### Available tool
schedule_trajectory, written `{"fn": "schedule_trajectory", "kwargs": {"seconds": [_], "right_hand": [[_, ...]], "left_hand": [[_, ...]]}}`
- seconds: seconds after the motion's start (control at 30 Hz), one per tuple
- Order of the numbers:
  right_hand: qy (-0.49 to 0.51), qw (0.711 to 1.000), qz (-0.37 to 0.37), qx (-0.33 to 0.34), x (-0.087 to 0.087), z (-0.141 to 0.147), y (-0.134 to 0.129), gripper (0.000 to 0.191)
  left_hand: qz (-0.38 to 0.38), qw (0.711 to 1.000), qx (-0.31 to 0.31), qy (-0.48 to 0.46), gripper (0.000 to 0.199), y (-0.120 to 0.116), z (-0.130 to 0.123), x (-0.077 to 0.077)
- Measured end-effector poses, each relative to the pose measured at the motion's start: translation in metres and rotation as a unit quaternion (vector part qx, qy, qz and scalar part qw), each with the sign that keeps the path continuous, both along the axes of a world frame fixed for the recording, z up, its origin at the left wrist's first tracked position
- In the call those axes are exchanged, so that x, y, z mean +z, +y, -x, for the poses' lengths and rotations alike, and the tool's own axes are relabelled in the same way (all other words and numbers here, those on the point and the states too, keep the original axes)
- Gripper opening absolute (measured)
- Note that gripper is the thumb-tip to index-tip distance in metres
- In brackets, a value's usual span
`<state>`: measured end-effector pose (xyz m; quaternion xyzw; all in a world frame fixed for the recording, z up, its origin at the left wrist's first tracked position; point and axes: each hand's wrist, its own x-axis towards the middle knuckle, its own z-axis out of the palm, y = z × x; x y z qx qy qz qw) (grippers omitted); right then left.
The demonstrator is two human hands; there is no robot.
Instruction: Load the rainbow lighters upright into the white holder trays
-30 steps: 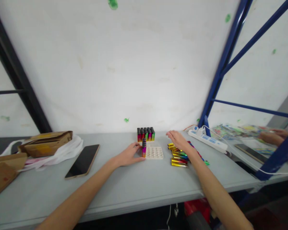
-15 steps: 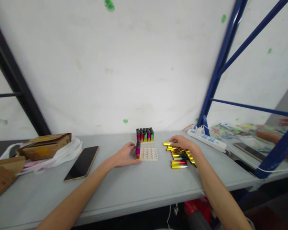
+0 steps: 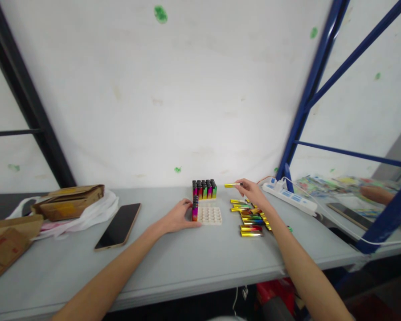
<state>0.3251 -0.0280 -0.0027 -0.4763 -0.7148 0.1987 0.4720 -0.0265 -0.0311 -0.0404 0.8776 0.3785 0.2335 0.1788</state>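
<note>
1. While the right hand point(image 3: 250, 192) is pinching a gold lighter point(image 3: 231, 185) at its dark end, the long axis is lying nearly level, pointing left.
2. The white tray point(image 3: 211, 216) is sitting left of this lighter and nearer the person; the left hand point(image 3: 177, 217) is lying closer to it.
3. The left hand is curving, thumb and fingers parted, around the tray's left end and upright lighters point(image 3: 195, 210); whether it is gripping is unclear.

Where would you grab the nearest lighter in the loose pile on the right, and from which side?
Probably by its gold left end, coming from above and the near side: the lighter lies flat, long side facing the table's front edge, with other lighters close behind it.
</note>
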Motion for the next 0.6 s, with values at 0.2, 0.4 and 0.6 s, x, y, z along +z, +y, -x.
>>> {"fn": "schedule_trajectory", "kwargs": {"seconds": [0.2, 0.4, 0.6], "right_hand": [[0.291, 0.947, 0.079, 0.111, 0.000, 0.041, -0.002, 0.041], [0.365, 0.877, 0.170, 0.262, 0.009, 0.084, -0.010, 0.042], [0.319, 0.925, 0.131, 0.159, 0.012, 0.110, 0.000, 0.049]], "left_hand": [[-0.003, 1.000, 0.006, -0.008, 0.071, 0.000, 0.000, -0.002], [0.001, 1.000, 0.010, -0.006, 0.071, 0.001, -0.001, -0.004], [-0.007, 1.000, 0.008, -0.015, 0.070, 0.001, -0.001, -0.005]]}}
